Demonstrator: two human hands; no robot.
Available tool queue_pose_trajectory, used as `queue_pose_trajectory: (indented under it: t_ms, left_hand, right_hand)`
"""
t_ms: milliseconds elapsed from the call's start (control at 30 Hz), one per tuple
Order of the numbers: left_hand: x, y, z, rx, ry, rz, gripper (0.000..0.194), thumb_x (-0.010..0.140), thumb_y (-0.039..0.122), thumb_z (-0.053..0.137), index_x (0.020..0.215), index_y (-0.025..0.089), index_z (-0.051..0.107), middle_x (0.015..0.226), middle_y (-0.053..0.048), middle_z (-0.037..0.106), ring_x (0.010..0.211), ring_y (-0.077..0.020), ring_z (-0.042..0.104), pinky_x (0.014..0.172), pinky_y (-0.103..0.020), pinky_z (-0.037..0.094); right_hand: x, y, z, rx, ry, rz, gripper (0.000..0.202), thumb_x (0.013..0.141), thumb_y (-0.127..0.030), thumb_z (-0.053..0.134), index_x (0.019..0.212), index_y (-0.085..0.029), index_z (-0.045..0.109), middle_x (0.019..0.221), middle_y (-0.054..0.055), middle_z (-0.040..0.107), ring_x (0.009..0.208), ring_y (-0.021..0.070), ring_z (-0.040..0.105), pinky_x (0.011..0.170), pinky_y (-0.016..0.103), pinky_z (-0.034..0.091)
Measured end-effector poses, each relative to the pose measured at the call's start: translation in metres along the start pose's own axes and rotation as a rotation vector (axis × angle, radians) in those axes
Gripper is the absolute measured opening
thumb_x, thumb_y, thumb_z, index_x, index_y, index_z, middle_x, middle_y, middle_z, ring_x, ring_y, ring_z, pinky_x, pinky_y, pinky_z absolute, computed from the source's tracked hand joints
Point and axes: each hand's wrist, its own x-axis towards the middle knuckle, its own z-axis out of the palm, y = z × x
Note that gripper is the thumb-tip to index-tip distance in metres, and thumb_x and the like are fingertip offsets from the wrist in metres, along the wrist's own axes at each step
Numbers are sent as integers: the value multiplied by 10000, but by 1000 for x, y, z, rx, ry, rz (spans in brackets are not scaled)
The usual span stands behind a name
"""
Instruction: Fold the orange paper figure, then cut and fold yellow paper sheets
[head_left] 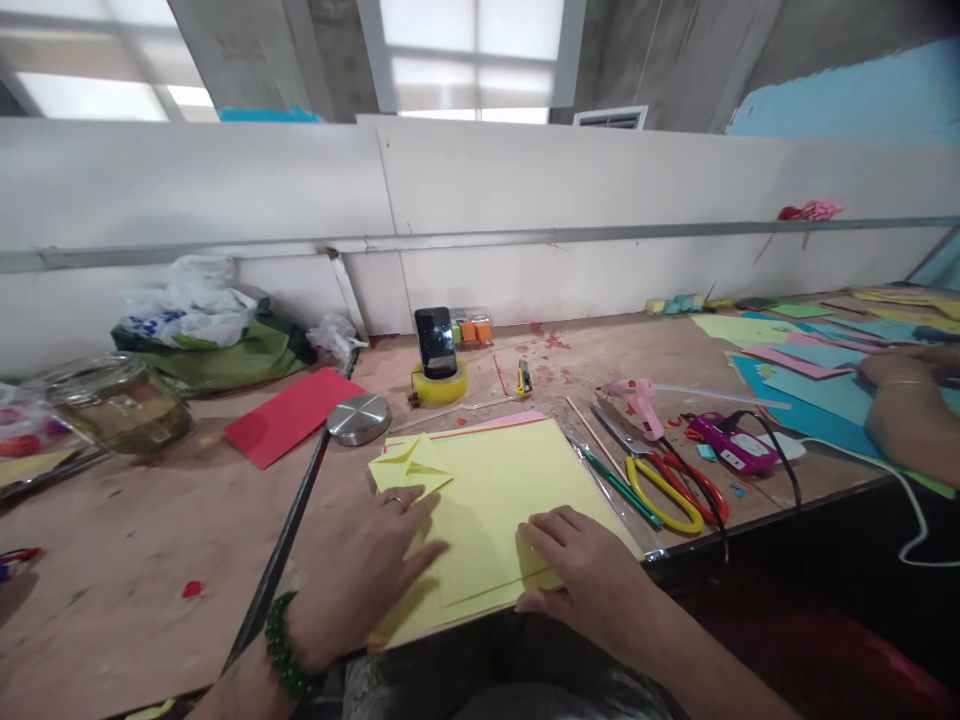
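A pale yellow paper sheet [501, 490] lies on top of a stack at the table's front edge, with another yellow sheet showing beneath it. At its far left corner sits a small folded yellow paper piece [415, 462] with pointed flaps. My left hand [375, 545] is open, fingers spread, its fingertips touching the folded piece and the left side of the sheet. Over the sheet's near right part rests my right hand [574, 550], open, fingers laid on the paper and thumb by the near edge. A green bead bracelet [283, 645] circles my left wrist.
Right of the paper lie yellow-and-red-handled scissors [667, 490], a green pen [619, 487], a pink glue gun [637, 402] and a purple power strip [739, 445]. Behind stand a phone [435, 340], a tape roll [441, 385] and a metal lid [360, 418]. Another person's hand [904, 375] is at far right.
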Motion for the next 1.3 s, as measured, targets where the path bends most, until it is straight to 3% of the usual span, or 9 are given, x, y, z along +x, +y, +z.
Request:
queue_pose_trajectory:
  t_ms: [133, 233, 400, 700, 867, 1000, 1067, 1133, 1300]
  left_hand:
    - [-4, 33, 7, -98, -167, 113, 684, 726, 406, 781, 1326, 199, 526, 1369, -168, 558, 1236, -327, 537, 1012, -454, 462]
    - [-2, 48, 7, -50, -252, 71, 638, 767, 314, 765, 1331, 142, 520, 1403, -216, 512, 1292, -340, 485, 1031, -463, 451]
    - [-7, 43, 6, -26, -270, 59, 630, 771, 296, 766, 1333, 162, 515, 1390, -209, 528, 1272, -328, 512, 999, -459, 485]
    - [-27, 28, 26, -18, -35, 199, 382, 745, 39, 691, 1087, 204, 650, 1050, -79, 736, 904, -260, 715, 756, -383, 612]
    - [-36, 16, 29, -127, 64, 265, 408, 756, -45, 482, 972, 237, 683, 993, -41, 762, 831, -196, 736, 717, -270, 600]
    - [-34, 3, 22, -123, 247, 259, 357, 834, 49, 396, 916, 228, 694, 907, -46, 773, 726, -172, 739, 614, -217, 583]
    - [-29, -7, 16, -59, 412, 243, 331, 900, 132, 384, 972, 221, 695, 917, -50, 775, 745, -175, 741, 634, -221, 582]
    - [-21, -17, 9, 38, 543, 187, 319, 942, 205, 386, 1034, 206, 691, 1004, -76, 765, 842, -198, 738, 740, -259, 581]
    - [5, -35, 1, 167, 468, -4, 373, 937, 159, 349, 1080, 181, 693, 1167, -125, 708, 1059, -261, 673, 899, -375, 535]
  right_hand:
    - [6, -13, 5, 33, -43, 20, 656, 610, -408, 872, 1137, -115, 612, 1095, 153, 668, 969, 330, 610, 815, 473, 542]
    - [1, -9, 13, 83, -50, 13, 806, 604, -301, 882, 1300, -106, 525, 1225, 178, 630, 1088, 347, 586, 914, 497, 524]
    - [-23, 16, 15, 93, -18, 124, 811, 657, -119, 798, 1388, -121, 447, 1385, 199, 527, 1269, 343, 491, 1031, 516, 465]
    - [-42, 29, 3, 108, 143, 26, 354, 780, -13, 614, 1090, -179, 656, 1137, 99, 709, 1025, 246, 642, 882, 396, 562]
    - [-49, 28, -17, 262, 51, 7, 256, 923, -120, 504, 1117, -197, 651, 1193, 102, 682, 1127, 198, 607, 954, 333, 517]
    - [-51, 29, -23, 295, -19, 22, 286, 954, -128, 444, 1097, -207, 679, 1184, 99, 689, 1171, 196, 594, 1004, 338, 482]
    - [-49, 29, -20, 268, -49, 83, 289, 880, -186, 607, 1162, -205, 661, 1261, 122, 648, 1204, 241, 573, 1022, 387, 473]
    - [-48, 29, -16, 229, -73, 149, 488, 776, -221, 739, 1247, -204, 615, 1344, 142, 586, 1241, 281, 541, 1036, 431, 466]
    - [-48, 27, -9, 130, 43, 23, 339, 850, -88, 596, 1162, -208, 650, 1229, 102, 673, 1172, 257, 605, 978, 410, 532]
